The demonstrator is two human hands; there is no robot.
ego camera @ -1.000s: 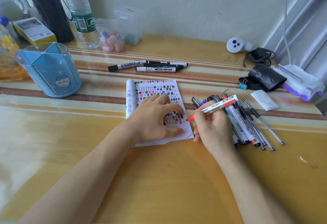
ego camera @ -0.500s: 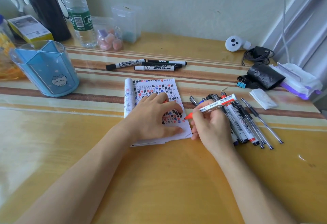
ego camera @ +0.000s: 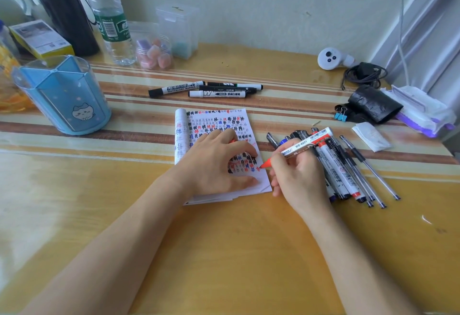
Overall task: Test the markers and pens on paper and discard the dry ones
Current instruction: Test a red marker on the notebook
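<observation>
The right hand (ego camera: 297, 177) pinches a red marker (ego camera: 302, 146) between thumb and curled fingers, its barrel slanting up to the right and its red tip touching the lower right corner of the notepad (ego camera: 239, 118). The left hand (ego camera: 214, 163) rests on the notepad with fingers spread and bent, fingertips pressing the page just left of the tip. A pile of pens and markers (ego camera: 348, 165) lies just behind the right hand.

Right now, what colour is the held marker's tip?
Red, on the marker in the right hand; head view.

My left hand (ego camera: 214, 165) and right hand (ego camera: 300, 180) are bare. Left forearm (ego camera: 112, 242) and right forearm (ego camera: 353, 255): bare skin along the full visible length.
</observation>
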